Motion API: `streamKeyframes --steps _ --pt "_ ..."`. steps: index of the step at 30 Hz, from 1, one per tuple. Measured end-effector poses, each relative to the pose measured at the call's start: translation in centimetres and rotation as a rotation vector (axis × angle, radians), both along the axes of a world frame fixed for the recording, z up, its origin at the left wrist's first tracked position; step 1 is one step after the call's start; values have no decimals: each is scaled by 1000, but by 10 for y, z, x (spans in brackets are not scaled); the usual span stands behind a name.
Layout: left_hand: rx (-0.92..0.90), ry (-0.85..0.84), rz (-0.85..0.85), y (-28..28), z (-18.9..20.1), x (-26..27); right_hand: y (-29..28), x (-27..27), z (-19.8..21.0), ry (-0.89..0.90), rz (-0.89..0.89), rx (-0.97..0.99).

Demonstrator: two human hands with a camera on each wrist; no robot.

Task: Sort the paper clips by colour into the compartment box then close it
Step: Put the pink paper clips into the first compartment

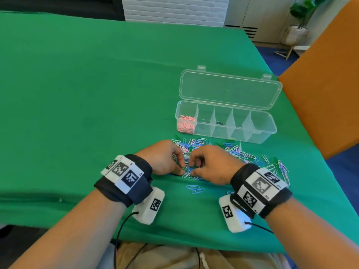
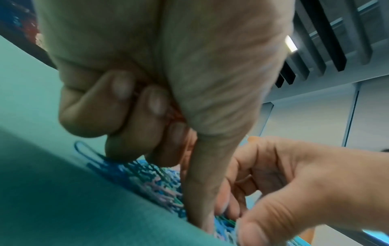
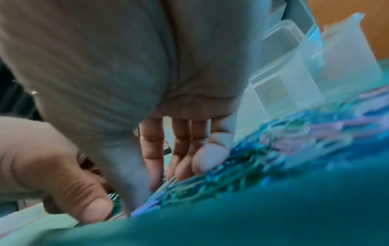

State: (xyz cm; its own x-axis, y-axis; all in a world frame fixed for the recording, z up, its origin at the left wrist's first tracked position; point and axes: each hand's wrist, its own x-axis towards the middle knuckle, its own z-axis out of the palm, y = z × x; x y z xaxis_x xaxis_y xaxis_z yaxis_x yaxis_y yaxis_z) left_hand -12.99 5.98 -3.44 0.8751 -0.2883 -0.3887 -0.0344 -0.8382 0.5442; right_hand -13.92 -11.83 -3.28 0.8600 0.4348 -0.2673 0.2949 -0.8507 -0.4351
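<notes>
Near the front edge of the green-covered table (image 1: pixel 81 98), toward its right side, a loose heap of paper clips (image 1: pixel 239 152) lies spread out: blue, white, green, lilac. Both hands work at the heap's left end, close together.

Left hand (image 1: pixel 162 158): thumb pressed down at the edge of the heap, other fingers (image 2: pixel 118 106) curled into the palm. Whether it holds a clip — cannot tell.

Right hand (image 1: pixel 211 164): fingers (image 3: pixel 183 149) reach down, tips on the clips, thumb low beside them. Grip on any clip — cannot tell; wrist views blurred.

Two blue clips (image 1: pixel 195 188) lie apart, just in front of the hands.

Compartment box (image 1: pixel 258 131), clear plastic, sits just behind the heap, nearer the right edge, lid (image 1: pixel 229 90) laid open backward. Pink clips (image 1: pixel 186 124) fill its leftmost compartment.

Orange chair back (image 1: pixel 326 90) at the right edge.
</notes>
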Motion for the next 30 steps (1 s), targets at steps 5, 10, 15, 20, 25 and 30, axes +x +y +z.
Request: streamKeyframes --steps 5,10,15,20,25,30 --pt "67 -17 -1 6 1 2 -13 1 9 11 8 -145" --pt "83 -80 27 6 1 4 9 4 9 -20 31 -28" --pt "93 -53 28 7 0 3 6 4 2 44 32 -66" --pt "68 -31 60 9 -1 6 2 10 8 -2 -11 -19" --pt "46 -93 134 15 -1 7 15 13 0 -22 -40 30" --pt "-5 -65 140 21 -2 8 11 12 9 -39 -1 -16"
